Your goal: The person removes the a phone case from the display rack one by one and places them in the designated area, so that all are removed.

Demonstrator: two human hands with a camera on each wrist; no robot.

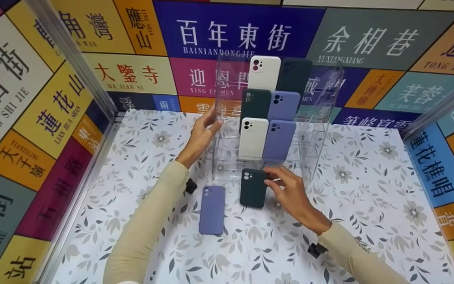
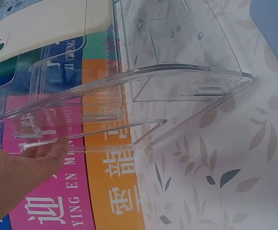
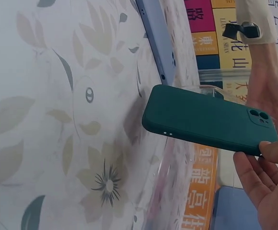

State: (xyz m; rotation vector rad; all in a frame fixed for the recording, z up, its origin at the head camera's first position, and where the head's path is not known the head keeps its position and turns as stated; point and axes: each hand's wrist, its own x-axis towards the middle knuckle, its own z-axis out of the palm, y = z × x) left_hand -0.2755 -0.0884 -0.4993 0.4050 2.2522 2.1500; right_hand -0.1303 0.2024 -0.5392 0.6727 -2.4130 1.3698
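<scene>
In the head view my right hand (image 1: 290, 191) pinches a dark green phone case (image 1: 253, 189) by its upper right edge, in front of a clear acrylic display stand (image 1: 321, 130). The right wrist view shows thumb and fingers on the camera end of that green case (image 3: 201, 117). My left hand (image 1: 203, 134) is at the stand's left side; in the left wrist view its fingers (image 2: 57, 151) touch the clear side panel. White, green and purple cases stand on the tiers, among them a white case (image 1: 253, 138) and a purple case (image 1: 279, 140) at the bottom.
A purple phone case (image 1: 212, 210) lies on the flowered tabletop (image 1: 219, 260), left of the green one. Panels printed with large characters (image 1: 239, 29) stand behind the stand and on both sides. Each wrist wears a small black device (image 1: 190, 186).
</scene>
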